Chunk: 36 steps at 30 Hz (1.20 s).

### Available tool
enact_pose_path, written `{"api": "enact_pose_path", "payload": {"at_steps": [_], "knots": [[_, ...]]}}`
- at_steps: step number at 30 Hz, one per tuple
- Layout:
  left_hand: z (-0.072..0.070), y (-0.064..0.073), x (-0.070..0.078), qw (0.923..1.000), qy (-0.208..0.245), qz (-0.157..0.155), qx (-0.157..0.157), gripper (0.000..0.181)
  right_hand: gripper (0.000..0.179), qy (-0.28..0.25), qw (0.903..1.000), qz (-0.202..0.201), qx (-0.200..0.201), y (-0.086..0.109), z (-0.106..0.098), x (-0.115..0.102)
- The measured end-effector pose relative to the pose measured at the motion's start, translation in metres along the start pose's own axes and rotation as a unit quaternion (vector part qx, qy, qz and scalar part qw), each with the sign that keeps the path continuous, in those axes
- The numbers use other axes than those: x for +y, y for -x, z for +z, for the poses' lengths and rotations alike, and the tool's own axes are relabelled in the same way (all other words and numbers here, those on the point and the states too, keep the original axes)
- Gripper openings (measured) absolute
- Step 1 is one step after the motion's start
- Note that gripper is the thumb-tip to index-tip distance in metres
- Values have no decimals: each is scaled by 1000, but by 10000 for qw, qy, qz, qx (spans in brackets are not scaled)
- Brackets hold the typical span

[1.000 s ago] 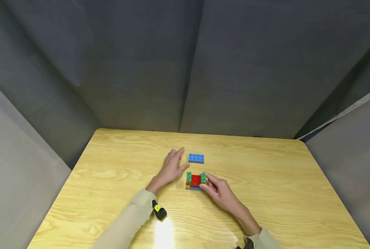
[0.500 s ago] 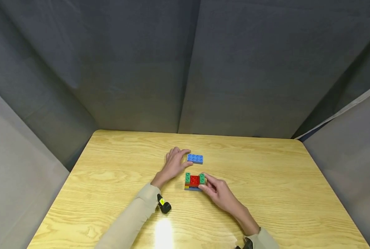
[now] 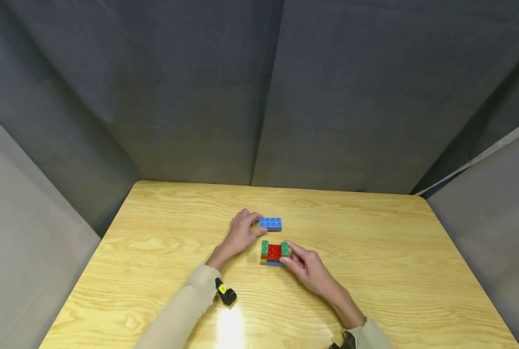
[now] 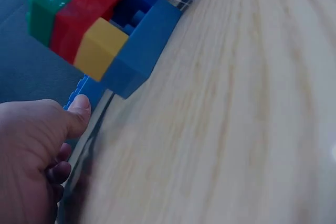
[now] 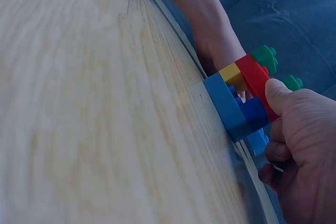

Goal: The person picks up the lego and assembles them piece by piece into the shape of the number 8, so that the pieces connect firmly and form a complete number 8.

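Observation:
A loose blue building brick [image 3: 270,224] with two rows of studs lies on the table beyond a small stack of bricks. My left hand [image 3: 240,233] pinches its left end between thumb and fingers. The stack has a blue brick [image 4: 143,45] at the bottom, a yellow brick [image 4: 100,46] and a darker blue one above it, then a red brick [image 3: 274,251] and two green bricks [image 5: 264,57] on top, one at each end. My right hand [image 3: 312,271] grips the stack's right end, thumb on the near side. Its far fingers are partly hidden behind the stack.
The wooden table [image 3: 372,242] extends to both sides of the hands. Dark grey curtains [image 3: 189,121] stand behind it and lighter panels [image 3: 19,232] at the sides. A black wrist camera [image 3: 226,293] is strapped to the left sleeve.
My left hand has closed in on the loose blue brick from the left and now pinches it. The brick has shifted slightly left. My right hand stays on the stack.

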<state>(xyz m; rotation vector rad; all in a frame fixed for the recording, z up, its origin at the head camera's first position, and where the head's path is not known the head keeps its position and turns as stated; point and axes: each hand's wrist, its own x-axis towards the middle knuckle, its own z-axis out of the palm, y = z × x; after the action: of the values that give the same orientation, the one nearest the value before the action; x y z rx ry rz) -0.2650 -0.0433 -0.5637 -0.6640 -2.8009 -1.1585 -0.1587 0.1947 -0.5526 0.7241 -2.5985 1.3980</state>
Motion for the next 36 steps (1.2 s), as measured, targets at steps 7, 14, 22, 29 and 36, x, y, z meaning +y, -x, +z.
{"api": "enact_pose_path", "payload": {"at_steps": [7,14,22,29,36], "knots": [[-16,15,1,9997,142,42,173,41,48,-1,10000,-6,44,0,1,2],[-28,24,10,9992,252,188,255,40,48,-15,10000,-36,71,0,-1,4],[-41,33,34,9977,373,512,223,38,47,-29,10000,8,44,0,-2,3],[-46,44,47,9978,277,595,125,37,46,-51,10000,-19,41,-1,-1,4],[-49,52,53,9978,278,599,17,39,47,-17,9999,130,-41,-2,-1,2]]}}
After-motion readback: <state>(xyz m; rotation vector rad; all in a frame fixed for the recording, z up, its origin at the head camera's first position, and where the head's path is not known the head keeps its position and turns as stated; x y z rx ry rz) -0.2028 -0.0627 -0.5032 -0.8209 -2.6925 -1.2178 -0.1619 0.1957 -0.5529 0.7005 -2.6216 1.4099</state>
